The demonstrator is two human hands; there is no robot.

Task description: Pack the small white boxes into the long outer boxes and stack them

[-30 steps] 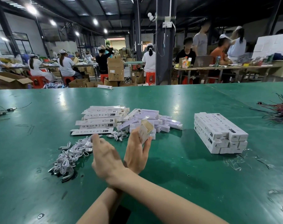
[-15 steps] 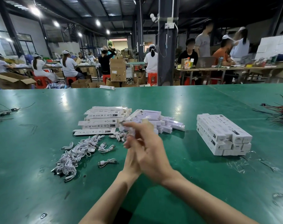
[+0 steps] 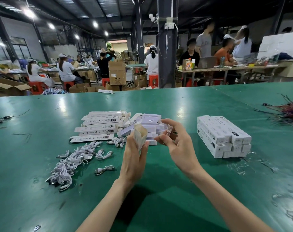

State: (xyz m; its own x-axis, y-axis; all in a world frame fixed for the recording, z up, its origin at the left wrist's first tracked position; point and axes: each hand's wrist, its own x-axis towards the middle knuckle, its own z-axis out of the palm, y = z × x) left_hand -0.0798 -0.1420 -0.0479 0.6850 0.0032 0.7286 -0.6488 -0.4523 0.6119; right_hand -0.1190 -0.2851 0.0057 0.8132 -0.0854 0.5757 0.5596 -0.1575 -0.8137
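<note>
My left hand holds a long white outer box upright, its top end open and showing a brown inside. My right hand is just right of that opening and pinches a small white coiled cable between thumb and fingers. Behind my hands lies a heap of white and lilac boxes. Flat unfolded outer boxes lie to its left. A neat stack of closed long boxes stands at the right.
A pile of white coiled cables lies front left on the green table, with one loose cable near my left wrist. Dark and red wires lie far right. Clear plastic scraps lie beside the stack. Workers sit at benches beyond.
My right hand was crossed over to the left near the cable pile. It has come back to the right with a cable, and my arms are uncrossed. The left hand kept the box.
</note>
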